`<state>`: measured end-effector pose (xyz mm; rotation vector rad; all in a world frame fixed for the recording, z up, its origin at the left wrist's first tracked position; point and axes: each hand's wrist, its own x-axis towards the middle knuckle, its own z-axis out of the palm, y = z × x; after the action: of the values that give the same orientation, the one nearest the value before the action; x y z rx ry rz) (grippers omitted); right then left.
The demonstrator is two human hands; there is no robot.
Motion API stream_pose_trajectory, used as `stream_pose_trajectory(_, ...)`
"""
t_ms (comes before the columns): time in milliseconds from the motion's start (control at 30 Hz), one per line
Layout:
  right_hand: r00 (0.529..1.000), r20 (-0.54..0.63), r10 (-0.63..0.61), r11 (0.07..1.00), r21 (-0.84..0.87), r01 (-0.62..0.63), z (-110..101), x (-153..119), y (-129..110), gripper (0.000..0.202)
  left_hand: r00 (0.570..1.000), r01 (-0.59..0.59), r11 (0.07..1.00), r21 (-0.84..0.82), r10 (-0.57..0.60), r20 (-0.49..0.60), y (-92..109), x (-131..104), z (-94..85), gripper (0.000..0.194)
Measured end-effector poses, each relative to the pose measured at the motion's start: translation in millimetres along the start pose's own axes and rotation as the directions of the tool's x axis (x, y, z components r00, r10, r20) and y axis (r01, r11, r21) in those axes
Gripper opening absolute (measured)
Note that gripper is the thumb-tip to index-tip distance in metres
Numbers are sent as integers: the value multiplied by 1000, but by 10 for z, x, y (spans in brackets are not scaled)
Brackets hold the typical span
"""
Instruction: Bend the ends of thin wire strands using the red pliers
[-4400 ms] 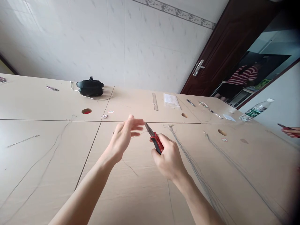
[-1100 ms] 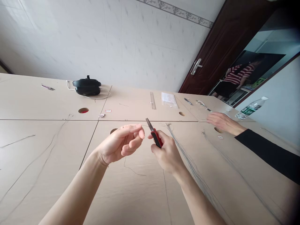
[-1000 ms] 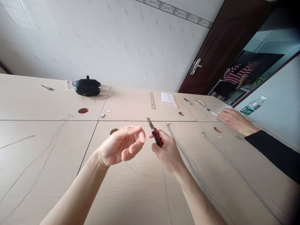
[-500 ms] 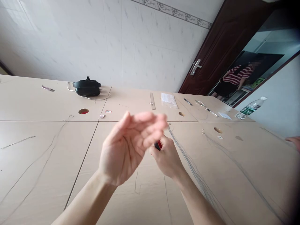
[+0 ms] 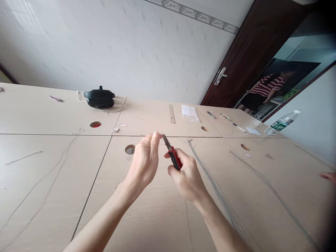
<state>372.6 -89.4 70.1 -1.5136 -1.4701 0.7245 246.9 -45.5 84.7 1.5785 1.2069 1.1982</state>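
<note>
My right hand [image 5: 185, 171] is wrapped round pliers [image 5: 174, 157] with red and black handles, their dark narrow jaws pointing up and left. At the jaw tips is my left hand [image 5: 145, 157], fingers pressed together and its back towards me. A thin wire [image 5: 166, 144] shows beside its fingers, and a fine line crosses them; the pinched part is hidden. Right of my hands lies a bundle of thin grey wires [image 5: 207, 171], its small fittings at the far end. Another thin wire [image 5: 187, 213] runs down the table below the pliers.
More wires lie at left [image 5: 56, 164] and right [image 5: 267, 182]. Along the back are a black headset [image 5: 99, 98], a ruler [image 5: 172, 113], a plastic bag [image 5: 190, 113], a pen [image 5: 211, 114] and a bottle [image 5: 282, 123]. Another person's hand [image 5: 328, 176] shows at right; someone stands beyond the doorway.
My left hand has turned from an open palm to closed fingers at the plier tips, uncovering the pliers and a table hole. My right hand has barely moved. The view has shifted slightly.
</note>
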Motion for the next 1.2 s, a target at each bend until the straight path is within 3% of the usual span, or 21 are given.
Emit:
stream_pose_trajectory(100, 1000, -6, -14, 999, -32, 13, 4, 17, 26, 20, 994, -28, 983, 184, 7, 109, -11, -2, 12, 50)
stream_pose_trajectory(267, 1000, -2, -5, 999, -34, 5, 16, 31, 56, 19, 996, -11, 964, 267, -14, 93, 21, -2, 5, 49)
stream_pose_trajectory(433, 1000, 10, -17, 999, -39, 17, 23, 20, 43, 19, 991, 79, 997, 9, -79, 108, -49, 14, 25, 50)
stream_pose_trajectory(600, 1000, 19, -21, 999, -33, 22, 15, 24, 52, 20, 985, 127, 958, -258, -92, 144, -99, 14, 80, 45)
stream_pose_trajectory(900, 999, 33, -2, 999, -37, 3, 6, 63, 103, 17, 979, 199, 876, -438, -155, 134, -166, 13, 168, 42)
stream_pose_trajectory(1200, 999, 35, -2, 1000, -29, 3, 14, 63, 112, 15, 979, 202, 844, -496, -178, 95, -192, -8, 214, 42)
